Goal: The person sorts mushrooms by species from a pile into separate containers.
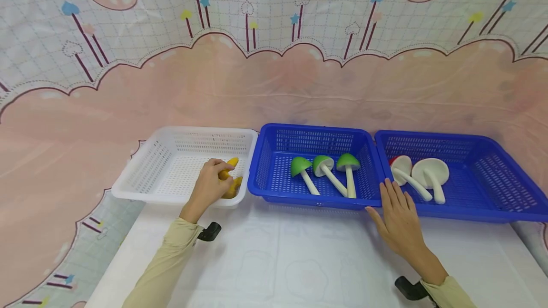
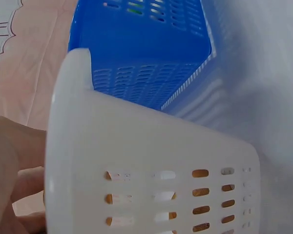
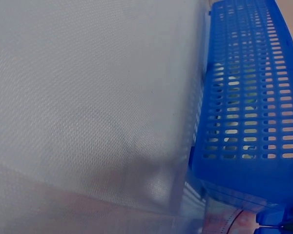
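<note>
In the head view my left hand [image 1: 210, 182] reaches over the front of the white basket [image 1: 141, 196] and pinches a yellow piece [image 1: 231, 162] between thumb and fingers. Another yellow-brown piece [image 1: 233, 187] lies below it in the basket's right front corner. The left wrist view has the fingers [image 2: 27, 183] behind the white rim, with yellow showing through the slots. My right hand [image 1: 399, 220] lies flat, fingers straight, fingertips on the front rim where the two blue baskets meet. Near those fingertips are a red-capped mushroom [image 1: 401, 163] and a white-looking mushroom [image 1: 431, 173].
Several green-capped toy mushrooms [image 1: 323, 165] lie in the middle blue basket [image 1: 312, 199]. The right blue basket [image 1: 475, 214] stands beside it, the three baskets in a row on a white-covered table [image 1: 274, 255]. A patterned cloth [image 1: 274, 80] hangs behind.
</note>
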Demonstrator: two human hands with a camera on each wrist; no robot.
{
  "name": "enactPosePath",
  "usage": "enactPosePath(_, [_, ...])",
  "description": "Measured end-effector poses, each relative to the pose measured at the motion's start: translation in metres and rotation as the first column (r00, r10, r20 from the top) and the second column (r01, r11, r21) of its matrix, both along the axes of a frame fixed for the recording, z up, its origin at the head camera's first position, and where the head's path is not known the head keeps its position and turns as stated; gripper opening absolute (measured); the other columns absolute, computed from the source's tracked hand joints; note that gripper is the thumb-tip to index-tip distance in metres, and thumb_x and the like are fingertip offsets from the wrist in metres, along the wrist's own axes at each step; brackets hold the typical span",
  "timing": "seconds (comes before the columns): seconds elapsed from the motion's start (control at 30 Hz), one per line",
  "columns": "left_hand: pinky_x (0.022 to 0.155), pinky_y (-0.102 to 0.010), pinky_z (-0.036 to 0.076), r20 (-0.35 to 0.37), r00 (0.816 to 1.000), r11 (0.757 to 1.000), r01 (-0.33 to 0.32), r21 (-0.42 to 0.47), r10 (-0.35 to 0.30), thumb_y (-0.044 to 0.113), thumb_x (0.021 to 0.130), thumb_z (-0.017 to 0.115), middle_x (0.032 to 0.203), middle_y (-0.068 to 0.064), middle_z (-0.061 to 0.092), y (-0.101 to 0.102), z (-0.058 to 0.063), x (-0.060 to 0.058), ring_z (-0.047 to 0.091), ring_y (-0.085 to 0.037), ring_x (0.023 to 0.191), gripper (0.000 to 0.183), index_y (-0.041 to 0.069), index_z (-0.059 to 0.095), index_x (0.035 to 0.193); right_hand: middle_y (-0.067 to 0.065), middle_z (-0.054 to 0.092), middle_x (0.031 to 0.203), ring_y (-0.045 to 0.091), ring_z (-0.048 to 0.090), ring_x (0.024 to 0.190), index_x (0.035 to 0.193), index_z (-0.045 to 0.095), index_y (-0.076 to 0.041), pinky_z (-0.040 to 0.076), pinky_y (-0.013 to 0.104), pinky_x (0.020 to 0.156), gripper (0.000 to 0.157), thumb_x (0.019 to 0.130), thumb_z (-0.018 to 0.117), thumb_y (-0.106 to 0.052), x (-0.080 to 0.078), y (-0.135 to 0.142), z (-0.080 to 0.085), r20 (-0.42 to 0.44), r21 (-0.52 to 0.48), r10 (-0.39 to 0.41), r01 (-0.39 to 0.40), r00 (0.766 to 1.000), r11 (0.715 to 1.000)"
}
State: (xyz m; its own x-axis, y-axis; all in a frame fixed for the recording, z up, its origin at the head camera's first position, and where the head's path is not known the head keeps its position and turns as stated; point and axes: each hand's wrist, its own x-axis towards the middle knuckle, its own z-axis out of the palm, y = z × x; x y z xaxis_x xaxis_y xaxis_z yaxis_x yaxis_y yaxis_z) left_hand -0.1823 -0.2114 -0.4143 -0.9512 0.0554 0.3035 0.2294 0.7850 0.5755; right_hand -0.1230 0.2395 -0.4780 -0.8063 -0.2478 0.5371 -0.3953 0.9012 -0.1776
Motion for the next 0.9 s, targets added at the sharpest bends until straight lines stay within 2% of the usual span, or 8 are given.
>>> enactPosePath(0.27, [0.087,-0.048,0.046,0.12,0.993,0.998,0.002,-0.056,0.005,0.004,0.077,0.065,0.112,-0.023,0.056,-0.002,-0.002,-0.014,0.05,-0.039,0.106,0.025,-0.003,0.071,0.1,0.028,0.035,0.144,0.04,0.027,0.136,0.14,0.036,0.009,0.021,0.058,0.109,0.071,0.097,0.045,-0.046,0.0,0.002,0.004,-0.018,0.005,-0.003,0.003,1.0,1.0])
enactPosePath(0.47, [0.091,-0.049,0.045,0.264,0.965,0.994,0.034,-0.103,-0.006,0.003,0.08,0.067,0.115,-0.025,0.054,-0.004,-0.007,-0.02,0.049,-0.04,0.109,0.022,-0.005,0.07,0.1,0.028,0.035,0.145,0.04,0.027,0.136,0.14,0.036,0.009,0.02,0.057,0.11,0.071,0.096,0.046,-0.046,0.003,0.002,0.001,-0.007,0.009,-0.007,0.007,1.0,1.0])
enactPosePath(0.57, [0.091,-0.048,0.046,0.304,0.953,0.993,0.045,-0.107,-0.01,0.002,0.081,0.066,0.117,-0.025,0.053,-0.005,-0.009,-0.021,0.049,-0.039,0.11,0.024,-0.005,0.069,0.104,0.027,0.035,0.145,0.039,0.027,0.137,0.14,0.036,0.009,0.021,0.057,0.109,0.072,0.096,0.046,-0.047,0.005,0.001,0.0,-0.008,0.008,-0.006,0.006,1.0,1.0])
enactPosePath(0.67, [0.091,-0.048,0.046,0.297,0.955,0.992,0.045,-0.114,-0.009,0.001,0.08,0.066,0.118,-0.024,0.053,-0.005,-0.008,-0.02,0.05,-0.039,0.108,0.027,-0.005,0.069,0.106,0.027,0.034,0.145,0.039,0.026,0.137,0.141,0.035,0.009,0.021,0.057,0.11,0.072,0.096,0.046,-0.046,0.007,0.0,0.0,-0.008,0.009,-0.003,0.003,1.0,1.0])
enactPosePath(0.9, [0.098,-0.058,0.039,0.188,0.982,0.994,0.035,-0.103,-0.015,0.006,0.083,0.063,0.125,-0.025,0.052,-0.006,-0.005,-0.012,0.046,-0.044,0.117,0.027,-0.003,0.069,0.107,0.027,0.035,0.145,0.04,0.028,0.136,0.141,0.036,0.009,0.024,0.057,0.107,0.07,0.096,0.048,-0.045,0.006,-0.001,0.003,-0.021,0.0,0.012,-0.012,1.0,1.0])
